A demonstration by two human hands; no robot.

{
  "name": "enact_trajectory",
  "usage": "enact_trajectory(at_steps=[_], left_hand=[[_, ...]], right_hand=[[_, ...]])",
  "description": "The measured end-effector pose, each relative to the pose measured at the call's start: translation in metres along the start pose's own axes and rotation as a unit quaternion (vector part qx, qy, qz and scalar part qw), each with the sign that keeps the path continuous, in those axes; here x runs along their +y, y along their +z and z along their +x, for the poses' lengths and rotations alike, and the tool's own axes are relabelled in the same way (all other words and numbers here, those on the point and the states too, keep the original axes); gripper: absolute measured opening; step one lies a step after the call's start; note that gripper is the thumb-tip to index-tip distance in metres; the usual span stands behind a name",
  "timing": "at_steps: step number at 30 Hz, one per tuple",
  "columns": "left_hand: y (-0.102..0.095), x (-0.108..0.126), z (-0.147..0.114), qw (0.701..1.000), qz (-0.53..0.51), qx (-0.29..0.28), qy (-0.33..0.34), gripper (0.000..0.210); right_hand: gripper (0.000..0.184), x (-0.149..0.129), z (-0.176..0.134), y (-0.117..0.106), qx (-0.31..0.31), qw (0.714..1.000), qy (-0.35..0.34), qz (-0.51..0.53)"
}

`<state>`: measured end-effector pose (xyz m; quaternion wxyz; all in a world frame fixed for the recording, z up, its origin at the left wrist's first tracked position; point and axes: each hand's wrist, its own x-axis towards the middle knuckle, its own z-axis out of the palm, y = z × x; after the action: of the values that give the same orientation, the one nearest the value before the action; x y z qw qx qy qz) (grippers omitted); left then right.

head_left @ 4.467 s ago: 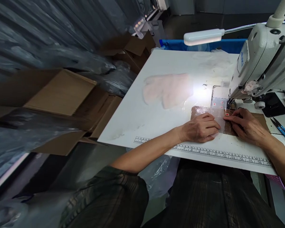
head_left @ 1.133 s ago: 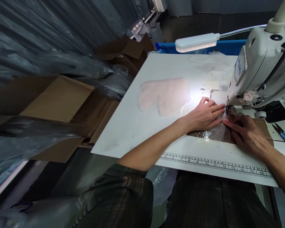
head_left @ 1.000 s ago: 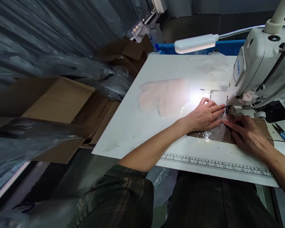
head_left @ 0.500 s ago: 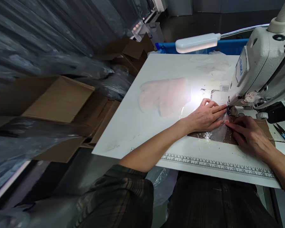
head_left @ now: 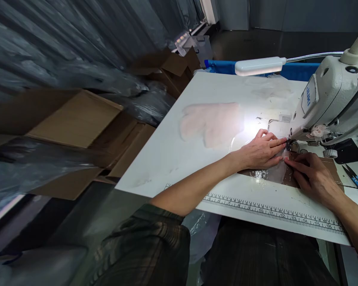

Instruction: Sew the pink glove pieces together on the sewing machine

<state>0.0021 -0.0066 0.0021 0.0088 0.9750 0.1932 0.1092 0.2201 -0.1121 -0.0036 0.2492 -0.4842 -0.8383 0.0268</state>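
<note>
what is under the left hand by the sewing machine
The left hand lies over a thin translucent sheet, with a brown piece beneath that sheet; both show past the hand's near edge. What lies directly under the hand is covered and cannot be seen.

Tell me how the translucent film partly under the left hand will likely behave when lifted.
The translucent film is probably light and floppy, as it looks thin and lets brown show through. It may be slippery: bright glare beside the left hand suggests a smooth, glossy surface.
</note>
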Motion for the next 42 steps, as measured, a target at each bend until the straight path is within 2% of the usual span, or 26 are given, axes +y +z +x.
enact_trajectory(at_steps=[5, 8, 14, 18, 21, 26, 31, 42], left_hand=[[-0.002, 0.002, 0.000, 1.000, 0.011, -0.004, -0.001, 0.048], [-0.002, 0.003, -0.001, 1.000, 0.025, 0.003, 0.006, 0.049], [0.003, 0.005, 0.001, 0.995, 0.060, 0.067, 0.032, 0.042], [0.007, 0.005, 0.003, 0.992, 0.028, 0.088, 0.083, 0.034], [0.007, 0.003, 0.000, 0.991, -0.005, 0.095, 0.097, 0.028], [-0.002, 0.000, -0.006, 0.992, -0.029, 0.063, 0.110, 0.032], [-0.006, 0.001, -0.005, 0.996, -0.010, 0.022, 0.084, 0.034], [-0.003, 0.003, -0.003, 0.997, 0.033, 0.035, 0.054, 0.041]], right_hand=[[0.033, 0.001, -0.001, 0.003, 0.024, 1.000, -0.004, 0.007], [0.034, 0.003, -0.001, 0.004, 0.018, 1.000, 0.011, 0.021], [0.035, 0.005, 0.000, 0.000, 0.002, 0.999, 0.010, 0.048], [0.035, 0.005, 0.000, -0.001, 0.002, 0.999, 0.011, 0.043], [0.035, 0.004, 0.000, -0.001, -0.001, 0.999, 0.011, 0.042], [0.035, 0.002, 0.000, -0.002, -0.003, 0.999, 0.020, 0.032], [0.036, 0.002, -0.002, -0.002, -0.013, 0.999, 0.022, 0.022], [0.035, 0.000, -0.003, -0.002, -0.007, 1.000, 0.015, -0.006]])
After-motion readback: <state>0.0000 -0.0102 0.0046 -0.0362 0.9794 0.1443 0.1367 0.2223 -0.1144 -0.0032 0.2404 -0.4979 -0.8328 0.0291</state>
